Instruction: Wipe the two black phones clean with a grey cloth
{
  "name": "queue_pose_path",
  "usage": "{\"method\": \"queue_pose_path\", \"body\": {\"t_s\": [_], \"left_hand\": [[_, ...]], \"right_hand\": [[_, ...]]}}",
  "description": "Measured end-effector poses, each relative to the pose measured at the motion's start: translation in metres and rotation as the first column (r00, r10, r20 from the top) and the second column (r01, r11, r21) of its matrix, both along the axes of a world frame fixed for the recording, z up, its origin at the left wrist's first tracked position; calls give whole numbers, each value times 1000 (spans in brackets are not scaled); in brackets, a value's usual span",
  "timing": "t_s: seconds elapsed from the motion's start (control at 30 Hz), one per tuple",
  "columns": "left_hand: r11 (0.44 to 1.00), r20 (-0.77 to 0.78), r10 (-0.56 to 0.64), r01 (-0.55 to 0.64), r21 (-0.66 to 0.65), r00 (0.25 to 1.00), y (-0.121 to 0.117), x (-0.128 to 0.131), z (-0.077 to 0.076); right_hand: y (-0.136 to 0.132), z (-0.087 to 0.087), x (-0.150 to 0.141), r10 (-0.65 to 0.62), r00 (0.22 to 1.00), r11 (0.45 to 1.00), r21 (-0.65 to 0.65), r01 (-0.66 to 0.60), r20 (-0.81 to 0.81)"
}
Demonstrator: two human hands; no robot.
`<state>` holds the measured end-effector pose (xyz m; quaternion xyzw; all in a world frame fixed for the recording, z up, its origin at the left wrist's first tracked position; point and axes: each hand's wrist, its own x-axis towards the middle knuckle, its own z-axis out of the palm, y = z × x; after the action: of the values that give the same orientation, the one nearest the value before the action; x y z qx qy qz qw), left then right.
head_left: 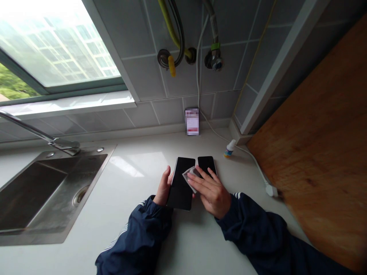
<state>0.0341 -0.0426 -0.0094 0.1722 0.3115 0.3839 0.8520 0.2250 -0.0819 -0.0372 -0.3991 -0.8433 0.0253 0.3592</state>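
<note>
While the left hand [164, 188] clamps the larger phone [181, 185] over the counter [100, 214] — long axis pointing away from the wearer — the right hand [213, 194], nearer the right edge, holds a white cloth [191, 170] against its screen; phone 2 [205, 163] lies just right.

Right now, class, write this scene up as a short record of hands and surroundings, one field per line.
left hand: holds black device
right hand: over white cloth, at that device's screen
beside: second device, dark screen
further right: small bottle
by wall: lit phone
far left: steel sink
</note>
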Motion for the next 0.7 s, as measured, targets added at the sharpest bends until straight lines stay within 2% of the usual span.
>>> {"method": "queue_pose_path", "body": {"t_s": [0.3, 0.43, 0.57, 0.7], "left_hand": [[1000, -48, 6, -5, 21, 999, 2, -5, -4], [1000, -121, 22, -19, 21, 992, 3, -6, 0], [999, -159, 37, -39, -9, 987, 6, -5, 3], [992, -165, 89, -73, 99, 982, 7, -5, -3]], "right_hand": [[0, 5, 1, 43, 990, 999, 40, -38, -137], [-1, 11, 2, 5, 953, 999, -28, -14, -301], [-4, 15, 4, -93, 883, 988, -150, 26, -460], [-7, 16, 5, -156, 854, 979, -193, 67, -497]]}}
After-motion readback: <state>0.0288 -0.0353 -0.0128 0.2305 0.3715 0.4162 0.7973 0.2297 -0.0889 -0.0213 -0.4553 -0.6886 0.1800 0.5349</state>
